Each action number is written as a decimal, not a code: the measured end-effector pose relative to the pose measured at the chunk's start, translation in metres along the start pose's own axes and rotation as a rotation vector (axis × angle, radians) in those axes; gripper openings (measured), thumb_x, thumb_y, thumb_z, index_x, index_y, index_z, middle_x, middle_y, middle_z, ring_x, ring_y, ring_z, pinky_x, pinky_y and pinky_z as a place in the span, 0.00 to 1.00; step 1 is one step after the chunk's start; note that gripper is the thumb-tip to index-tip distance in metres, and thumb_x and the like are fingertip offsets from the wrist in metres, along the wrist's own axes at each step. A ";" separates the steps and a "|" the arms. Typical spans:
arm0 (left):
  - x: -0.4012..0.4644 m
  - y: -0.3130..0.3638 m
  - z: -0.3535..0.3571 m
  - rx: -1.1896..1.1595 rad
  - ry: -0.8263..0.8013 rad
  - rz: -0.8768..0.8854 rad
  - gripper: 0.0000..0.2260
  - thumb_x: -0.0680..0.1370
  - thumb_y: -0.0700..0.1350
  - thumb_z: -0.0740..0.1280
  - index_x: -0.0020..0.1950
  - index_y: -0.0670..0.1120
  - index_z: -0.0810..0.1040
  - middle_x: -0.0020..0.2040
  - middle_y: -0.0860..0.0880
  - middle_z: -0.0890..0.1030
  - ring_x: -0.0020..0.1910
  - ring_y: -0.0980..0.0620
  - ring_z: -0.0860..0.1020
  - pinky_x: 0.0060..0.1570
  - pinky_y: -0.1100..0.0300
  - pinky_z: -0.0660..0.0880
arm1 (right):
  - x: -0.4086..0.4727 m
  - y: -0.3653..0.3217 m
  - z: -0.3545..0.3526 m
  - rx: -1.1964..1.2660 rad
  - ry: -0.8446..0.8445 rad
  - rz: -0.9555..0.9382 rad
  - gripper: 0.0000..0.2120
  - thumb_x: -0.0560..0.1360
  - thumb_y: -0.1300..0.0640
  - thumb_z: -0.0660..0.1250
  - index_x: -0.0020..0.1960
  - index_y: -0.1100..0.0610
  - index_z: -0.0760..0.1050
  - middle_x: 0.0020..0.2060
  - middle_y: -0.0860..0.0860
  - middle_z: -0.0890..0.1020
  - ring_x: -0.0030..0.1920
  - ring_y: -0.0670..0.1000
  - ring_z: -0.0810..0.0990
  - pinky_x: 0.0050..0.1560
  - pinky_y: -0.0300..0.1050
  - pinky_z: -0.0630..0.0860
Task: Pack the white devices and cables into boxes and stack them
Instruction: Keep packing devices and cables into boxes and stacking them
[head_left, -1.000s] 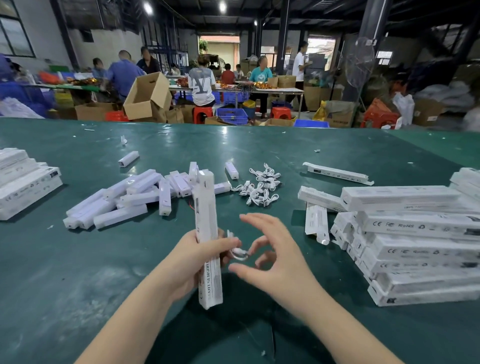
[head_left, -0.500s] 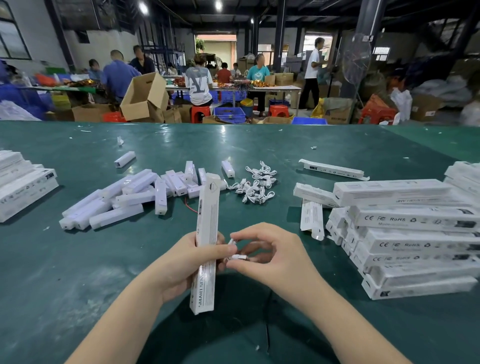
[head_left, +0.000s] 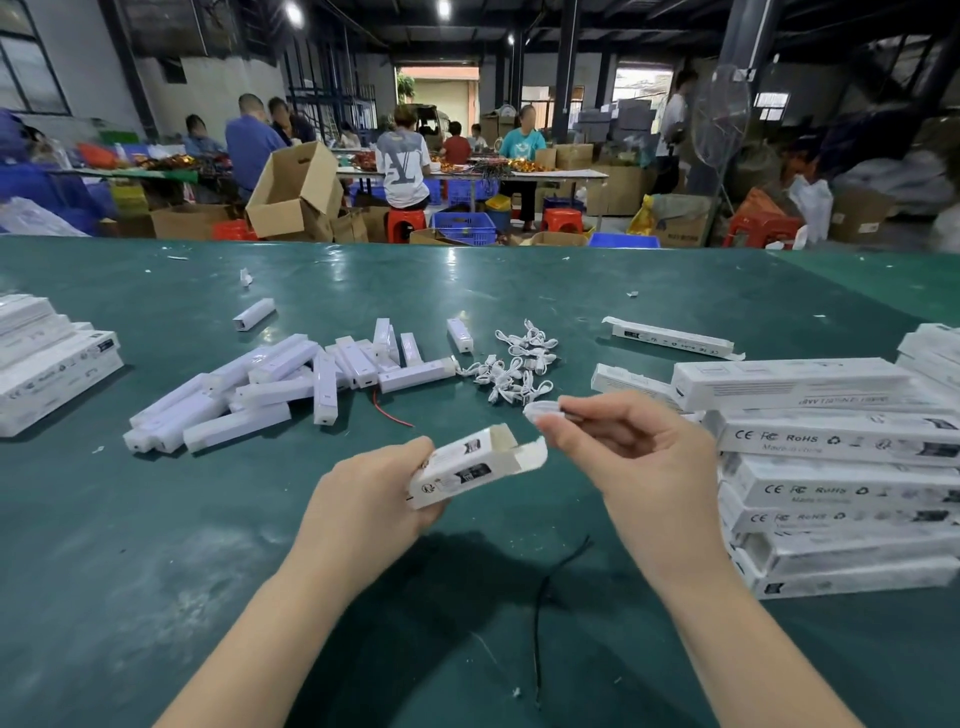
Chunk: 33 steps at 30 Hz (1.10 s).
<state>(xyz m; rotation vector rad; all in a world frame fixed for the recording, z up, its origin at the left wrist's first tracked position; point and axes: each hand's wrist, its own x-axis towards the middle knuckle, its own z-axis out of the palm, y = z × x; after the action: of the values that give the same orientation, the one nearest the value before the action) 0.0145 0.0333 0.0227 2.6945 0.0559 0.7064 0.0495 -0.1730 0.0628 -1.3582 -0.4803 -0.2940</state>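
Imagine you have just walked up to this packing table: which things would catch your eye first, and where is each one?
Front and centre, the left hand holds a white box with its end flap open, while the right hand pinches a coiled white cable just above the opening. On the green table behind them lie a scatter of white devices to the left and a stack of printed boxes to the right.
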 end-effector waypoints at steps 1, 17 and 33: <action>0.000 0.000 0.001 0.015 0.003 0.029 0.18 0.71 0.50 0.70 0.34 0.54 0.59 0.30 0.55 0.69 0.34 0.48 0.68 0.32 0.55 0.70 | 0.000 0.001 0.000 -0.026 -0.025 0.004 0.08 0.63 0.57 0.80 0.41 0.54 0.84 0.38 0.49 0.87 0.39 0.47 0.86 0.42 0.32 0.78; -0.002 0.001 0.002 0.204 0.037 0.214 0.22 0.61 0.42 0.76 0.36 0.51 0.62 0.28 0.55 0.71 0.26 0.48 0.66 0.21 0.61 0.56 | 0.005 0.003 -0.010 -0.353 -0.363 0.247 0.10 0.72 0.62 0.74 0.42 0.46 0.87 0.41 0.43 0.86 0.42 0.43 0.84 0.44 0.32 0.78; -0.002 -0.002 0.010 0.104 0.041 0.101 0.21 0.65 0.46 0.72 0.36 0.53 0.57 0.26 0.57 0.63 0.28 0.48 0.64 0.24 0.60 0.60 | -0.008 0.014 0.006 -0.438 -0.201 0.035 0.10 0.71 0.63 0.74 0.42 0.48 0.85 0.41 0.44 0.82 0.45 0.44 0.81 0.49 0.35 0.76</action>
<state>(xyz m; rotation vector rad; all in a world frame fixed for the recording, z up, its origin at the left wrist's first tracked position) 0.0174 0.0316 0.0126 2.7983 -0.0349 0.8099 0.0485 -0.1652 0.0476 -1.8325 -0.5801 -0.2425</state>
